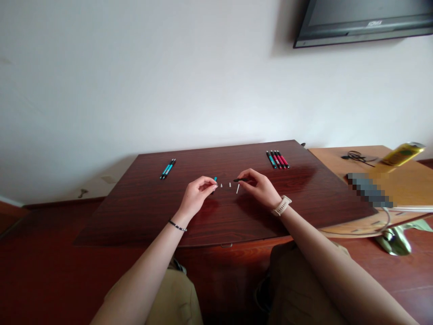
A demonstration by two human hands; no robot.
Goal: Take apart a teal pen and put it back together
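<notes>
My left hand (198, 195) rests on the dark wooden table (142, 212), fingers pinched on a small teal pen part (215, 179). My right hand (259, 186) pinches a thin black pen part (239, 180). Between the hands lie small white pen pieces (229, 185), one a short white stick (237, 188). Two teal pens (168, 169) lie at the table's far left. Several teal and red pens (278, 159) lie in a row at the far right.
A lighter wooden table (402, 180) stands to the right with a black cable (357, 157), a yellow can (402, 154) and a blurred object (368, 189). A screen (365, 20) hangs on the white wall. My knees sit below the table's near edge.
</notes>
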